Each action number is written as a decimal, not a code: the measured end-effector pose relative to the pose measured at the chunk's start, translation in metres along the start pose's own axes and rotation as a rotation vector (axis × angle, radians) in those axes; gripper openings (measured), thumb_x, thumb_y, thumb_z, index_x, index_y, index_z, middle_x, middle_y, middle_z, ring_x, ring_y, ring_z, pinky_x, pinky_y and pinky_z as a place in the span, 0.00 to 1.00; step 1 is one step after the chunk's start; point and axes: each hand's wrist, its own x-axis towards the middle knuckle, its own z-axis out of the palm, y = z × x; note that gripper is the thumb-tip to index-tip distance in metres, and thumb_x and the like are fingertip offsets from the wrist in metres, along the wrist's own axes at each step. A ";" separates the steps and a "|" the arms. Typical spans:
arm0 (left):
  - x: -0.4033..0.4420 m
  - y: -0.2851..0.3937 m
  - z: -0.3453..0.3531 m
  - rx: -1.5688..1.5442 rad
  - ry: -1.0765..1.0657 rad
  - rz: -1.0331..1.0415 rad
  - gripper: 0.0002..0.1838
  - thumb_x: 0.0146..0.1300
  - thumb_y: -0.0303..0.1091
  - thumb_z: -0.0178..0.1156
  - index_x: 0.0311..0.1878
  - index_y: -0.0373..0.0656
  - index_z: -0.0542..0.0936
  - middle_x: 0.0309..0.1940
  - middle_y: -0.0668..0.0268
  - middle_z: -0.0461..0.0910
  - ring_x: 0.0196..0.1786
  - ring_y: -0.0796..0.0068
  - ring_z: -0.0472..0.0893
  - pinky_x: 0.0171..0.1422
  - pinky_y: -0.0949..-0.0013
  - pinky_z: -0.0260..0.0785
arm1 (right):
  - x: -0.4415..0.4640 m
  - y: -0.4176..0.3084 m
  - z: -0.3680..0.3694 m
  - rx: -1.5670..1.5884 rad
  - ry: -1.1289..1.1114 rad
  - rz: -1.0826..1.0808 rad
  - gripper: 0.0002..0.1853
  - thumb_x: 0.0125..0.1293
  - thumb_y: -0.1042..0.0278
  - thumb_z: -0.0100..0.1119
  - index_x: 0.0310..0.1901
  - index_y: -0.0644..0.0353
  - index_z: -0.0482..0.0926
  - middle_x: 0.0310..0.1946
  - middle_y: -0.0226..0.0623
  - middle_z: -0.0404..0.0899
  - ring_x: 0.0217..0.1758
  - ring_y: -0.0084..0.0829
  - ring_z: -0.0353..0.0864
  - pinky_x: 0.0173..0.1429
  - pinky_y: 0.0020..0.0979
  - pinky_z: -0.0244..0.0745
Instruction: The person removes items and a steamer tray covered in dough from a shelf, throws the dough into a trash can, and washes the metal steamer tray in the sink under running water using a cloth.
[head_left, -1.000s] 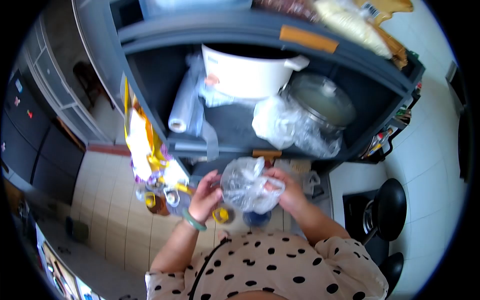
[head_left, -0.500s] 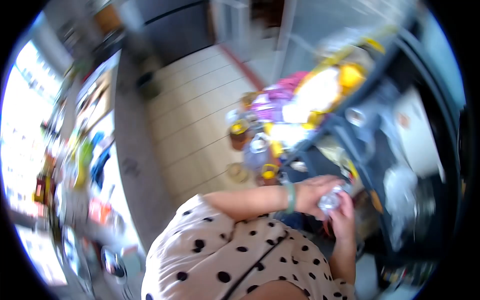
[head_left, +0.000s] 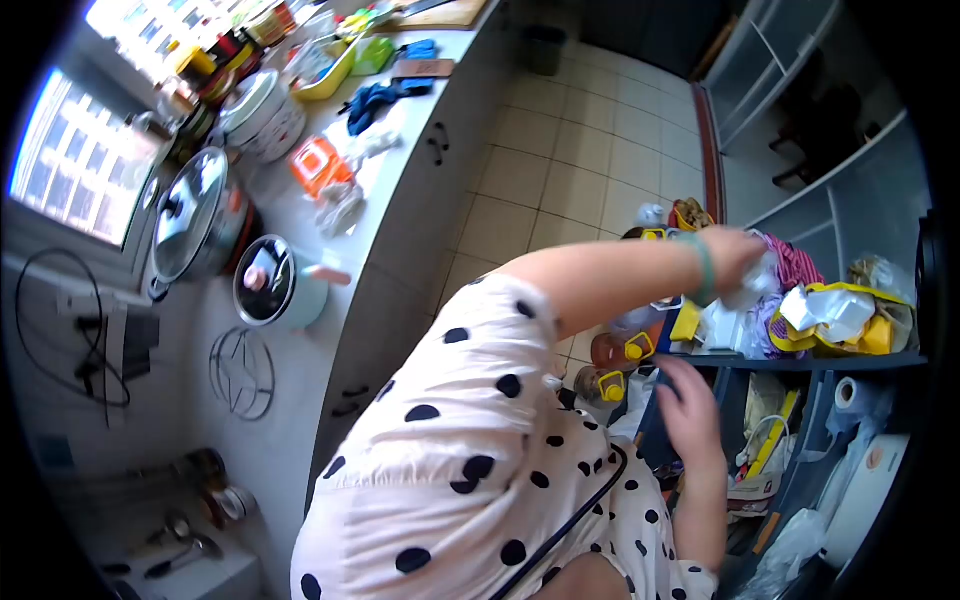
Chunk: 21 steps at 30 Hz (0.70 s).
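Head view: the left hand (head_left: 735, 262) is at the right side of the scene, above the left end of the items on the dark shelf unit (head_left: 790, 362); its fingers are curled on crumpled clear plastic (head_left: 755, 287), with motion blur hiding the fingertips. The right hand (head_left: 692, 410) is nearer, beside the shelf unit; its fingers are apart and hold nothing.

Purple bag (head_left: 790, 262), white containers (head_left: 842, 312) and yellow bag (head_left: 880, 335) are to the right of the clear plastic; yellow-handled bottles (head_left: 608, 385) stand left of the right hand. Lower right, a plastic roll (head_left: 847, 394) is seated in the unit, near a white vessel (head_left: 868, 495).

Left side, counter (head_left: 300, 400): a glass-lidded pot (head_left: 192, 222) is just beside a small pale-green pot (head_left: 300, 290); a wire trivet (head_left: 241, 373) lies nearer; an orange packet (head_left: 320, 167) lies farther away.
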 end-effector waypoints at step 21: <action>-0.122 -0.144 -0.197 0.292 -0.047 -0.400 0.17 0.46 0.33 0.62 0.43 0.48 0.76 0.40 0.59 0.77 0.44 0.59 0.77 0.48 0.62 0.71 | 0.185 -0.049 0.132 0.018 -0.733 -0.006 0.24 0.57 0.69 0.52 0.57 0.58 0.66 0.59 0.45 0.63 0.62 0.40 0.63 0.64 0.33 0.58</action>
